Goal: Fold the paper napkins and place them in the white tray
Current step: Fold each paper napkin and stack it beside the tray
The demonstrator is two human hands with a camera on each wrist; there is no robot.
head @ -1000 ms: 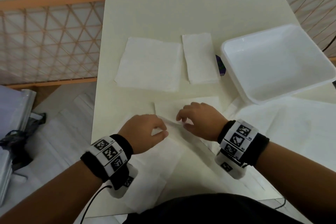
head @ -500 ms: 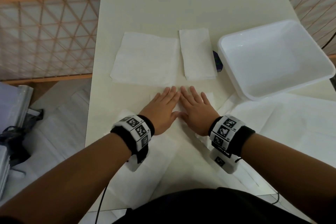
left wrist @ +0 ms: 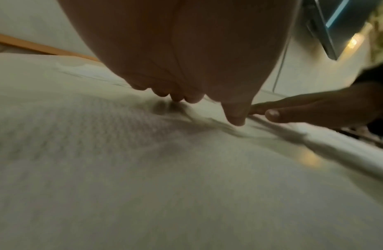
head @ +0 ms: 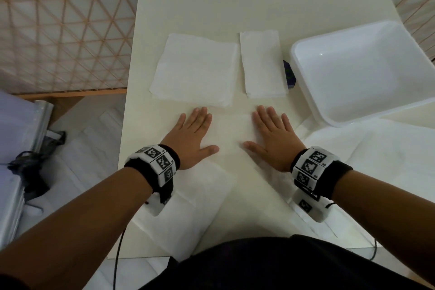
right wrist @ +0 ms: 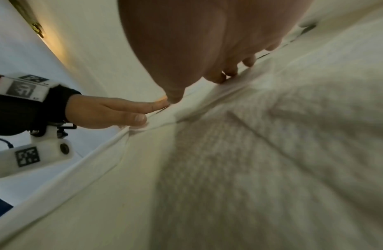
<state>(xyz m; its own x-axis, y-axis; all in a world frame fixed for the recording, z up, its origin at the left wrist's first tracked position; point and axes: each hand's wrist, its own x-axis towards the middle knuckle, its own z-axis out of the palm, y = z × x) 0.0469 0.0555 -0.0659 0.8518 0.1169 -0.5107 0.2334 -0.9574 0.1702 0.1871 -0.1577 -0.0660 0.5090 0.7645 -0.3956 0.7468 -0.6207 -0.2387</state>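
Note:
A white paper napkin (head: 231,134) lies folded on the cream table in front of me. My left hand (head: 191,135) presses flat on its left end, fingers straight. On the napkin's right end my right hand (head: 274,139) lies flat in the same way. The wrist views show the napkin (left wrist: 122,152) (right wrist: 272,135) under each palm. Beyond the hands sit a stack of square napkins (head: 195,69) and a narrow folded stack (head: 262,63). The white tray (head: 400,110) stands at the right with nothing in it.
More unfolded napkins (head: 195,209) lie near the table's front edge and at the right (head: 367,148). A small dark object (head: 289,74) sits between the folded stack and the tray. An orange lattice fence (head: 66,37) runs along the left and back.
My hands first pinched and turned the napkin over, then pressed flat side by side at its middle. Now they have slid apart to its left and right ends.

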